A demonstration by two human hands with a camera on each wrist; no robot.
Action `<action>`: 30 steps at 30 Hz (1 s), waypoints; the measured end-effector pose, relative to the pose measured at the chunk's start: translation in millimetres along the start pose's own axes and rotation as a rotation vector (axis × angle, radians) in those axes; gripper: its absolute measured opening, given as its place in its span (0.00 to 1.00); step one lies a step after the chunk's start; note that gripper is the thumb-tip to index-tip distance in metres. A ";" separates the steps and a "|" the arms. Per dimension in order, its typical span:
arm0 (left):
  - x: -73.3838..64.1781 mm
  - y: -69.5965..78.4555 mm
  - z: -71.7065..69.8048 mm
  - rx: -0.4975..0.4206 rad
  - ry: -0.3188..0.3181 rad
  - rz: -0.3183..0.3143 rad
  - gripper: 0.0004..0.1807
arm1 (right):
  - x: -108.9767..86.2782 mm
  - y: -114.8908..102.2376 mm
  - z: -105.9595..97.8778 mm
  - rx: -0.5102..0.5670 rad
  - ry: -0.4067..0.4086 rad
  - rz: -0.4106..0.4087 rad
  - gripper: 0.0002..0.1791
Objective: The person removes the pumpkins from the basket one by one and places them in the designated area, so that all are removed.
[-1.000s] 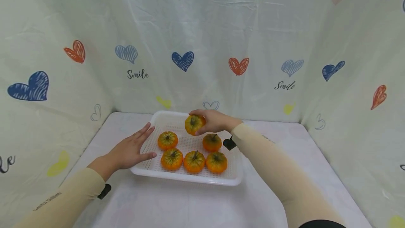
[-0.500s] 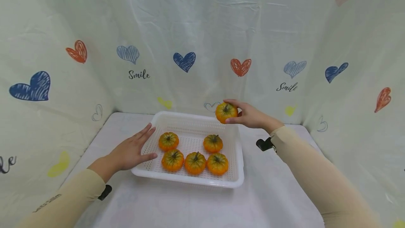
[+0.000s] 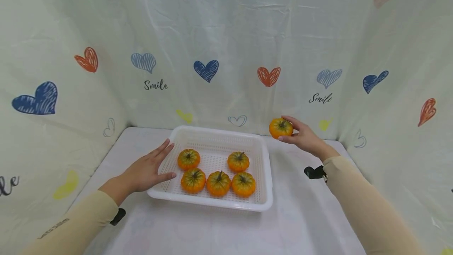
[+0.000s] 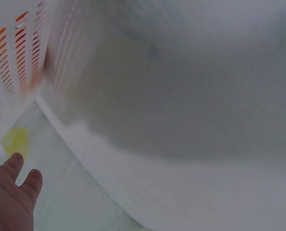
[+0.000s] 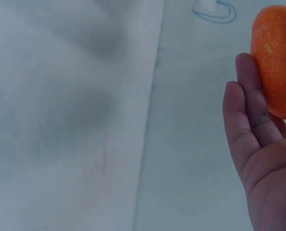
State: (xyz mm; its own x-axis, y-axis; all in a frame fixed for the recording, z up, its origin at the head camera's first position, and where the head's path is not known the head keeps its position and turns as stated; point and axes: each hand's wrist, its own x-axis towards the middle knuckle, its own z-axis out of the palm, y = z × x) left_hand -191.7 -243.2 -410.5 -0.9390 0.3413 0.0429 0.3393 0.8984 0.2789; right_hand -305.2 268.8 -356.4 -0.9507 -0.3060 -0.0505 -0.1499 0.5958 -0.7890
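My right hand (image 3: 304, 139) grips a small orange pumpkin (image 3: 281, 128) between thumb and fingers, beyond the right end of the white plastic basket (image 3: 266, 176). In the right wrist view the same pumpkin (image 5: 277, 62) shows its speckled orange side against the fingers (image 5: 246, 115). With fingers spread, my left hand (image 3: 143, 170) rests at the basket's left rim. Inside the basket sit several more pumpkins: one at the left (image 3: 188, 159), another at the back right (image 3: 238, 161), and a row along the front (image 3: 218, 183).
The basket stands on a table under a white cloth (image 3: 198, 231). Behind and on both sides hangs a pale curtain (image 3: 233, 30) printed with hearts and "Smile". In the left wrist view the slotted basket wall (image 4: 20, 53) stands beside the left fingers.
My right hand has lifted the pumpkin from the back of the basket and carried it right, past the rim. The left hand has stayed at the left rim.
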 end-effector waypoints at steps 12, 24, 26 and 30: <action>1.2 0.7 4.7 0.004 -0.005 -0.010 0.52 | 4.9 73.8 42.2 0.039 0.026 0.245 0.51; 0.2 -1.7 4.0 0.007 0.002 0.008 0.53 | 6.4 87.5 65.9 -0.023 0.002 0.258 0.51; 0.2 -1.6 3.0 0.002 0.003 0.008 0.52 | 6.6 88.0 67.1 -0.004 0.010 0.265 0.51; -0.3 -0.9 1.2 -0.015 0.001 0.007 0.52 | 5.7 90.4 69.2 0.026 0.023 0.276 0.51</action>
State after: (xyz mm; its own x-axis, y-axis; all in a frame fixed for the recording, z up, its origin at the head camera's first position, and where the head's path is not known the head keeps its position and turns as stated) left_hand -191.7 -243.8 -411.9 -0.9365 0.3476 0.0457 0.3452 0.8917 0.2928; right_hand -305.3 269.5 -470.4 -0.9606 -0.1175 -0.2520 0.1225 0.6348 -0.7629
